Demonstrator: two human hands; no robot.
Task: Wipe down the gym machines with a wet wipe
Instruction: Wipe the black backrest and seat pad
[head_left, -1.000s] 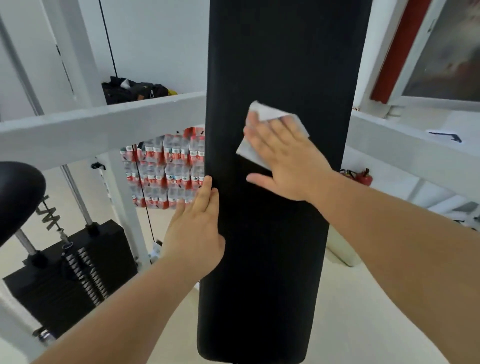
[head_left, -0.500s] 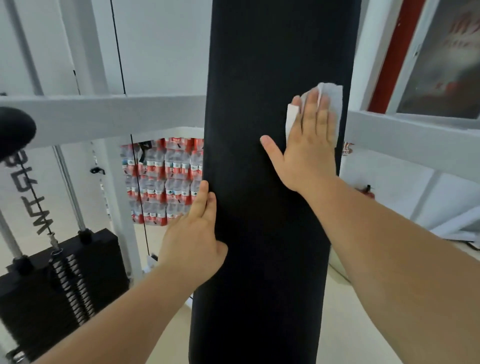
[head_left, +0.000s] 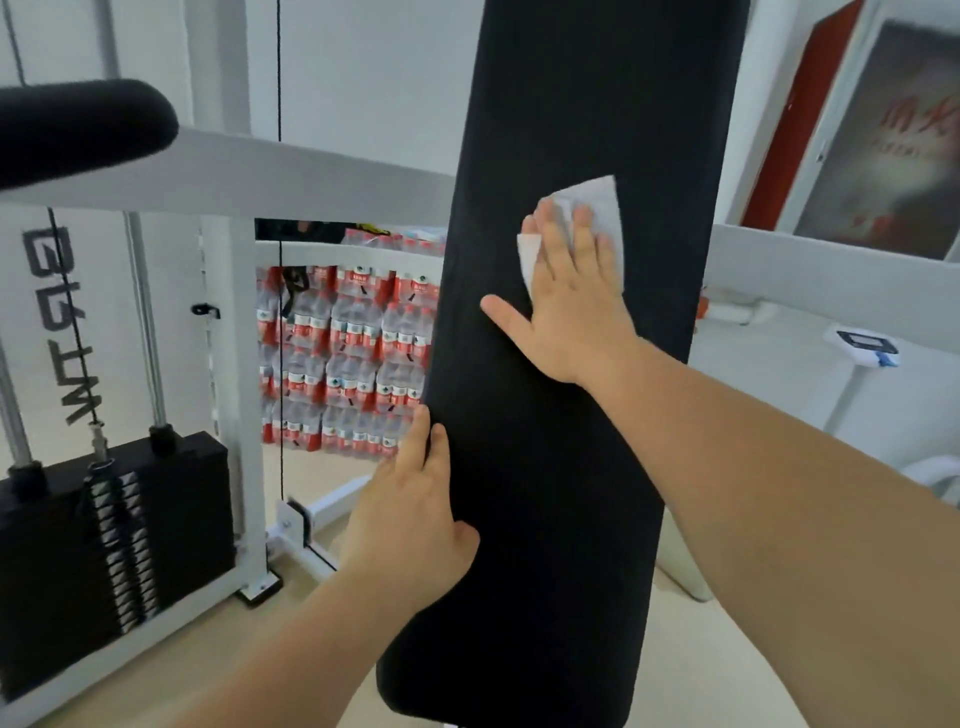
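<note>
A long black back pad (head_left: 550, 467) of a gym machine stands upright in the middle of the view. My right hand (head_left: 569, 301) lies flat on its upper part, fingers straight, pressing a white wet wipe (head_left: 597, 200) against the padding. The wipe shows above and to the left of the fingers. My left hand (head_left: 415, 514) rests on the pad's left edge lower down, with its fingers straight along the edge and its thumb on the front face.
The white machine frame (head_left: 291, 176) crosses behind the pad. A black weight stack (head_left: 104, 545) with guide rods stands at the lower left, a black foam roller (head_left: 78, 130) at the upper left. Stacked packs of water bottles (head_left: 348, 358) sit behind. A white scale (head_left: 865, 348) stands right.
My right hand slid the wipe from the pad's middle to its right edge, then back toward the middle. My left hand stayed on the left edge. The camera view shifted.
</note>
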